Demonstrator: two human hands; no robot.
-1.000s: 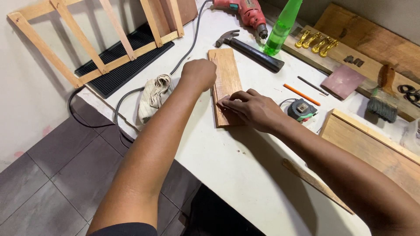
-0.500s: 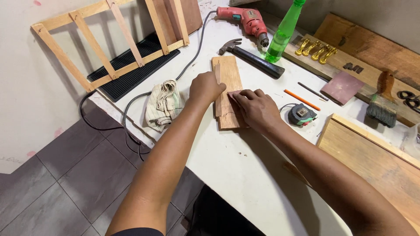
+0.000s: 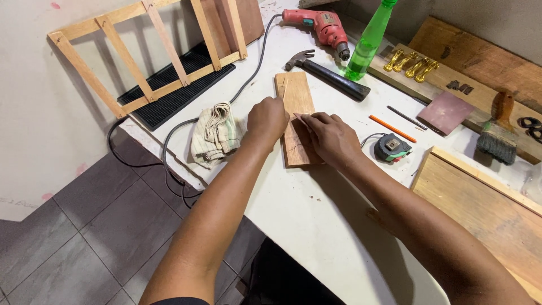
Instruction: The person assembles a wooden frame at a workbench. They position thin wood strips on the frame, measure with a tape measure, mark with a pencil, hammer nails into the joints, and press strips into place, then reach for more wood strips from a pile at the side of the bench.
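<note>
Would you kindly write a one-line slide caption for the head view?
Both hands, left hand and right hand, rest on a small wooden board beside a hammer.

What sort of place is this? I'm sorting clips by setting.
Likely a small home woodworking bench: a hammer, a red power drill and a paintbrush lie around the wooden board both hands rest on.

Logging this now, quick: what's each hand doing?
Left hand: curled, resting on the flat rectangular wooden board.
Right hand: closed, pressing the same board; any held item cannot be told.
</note>
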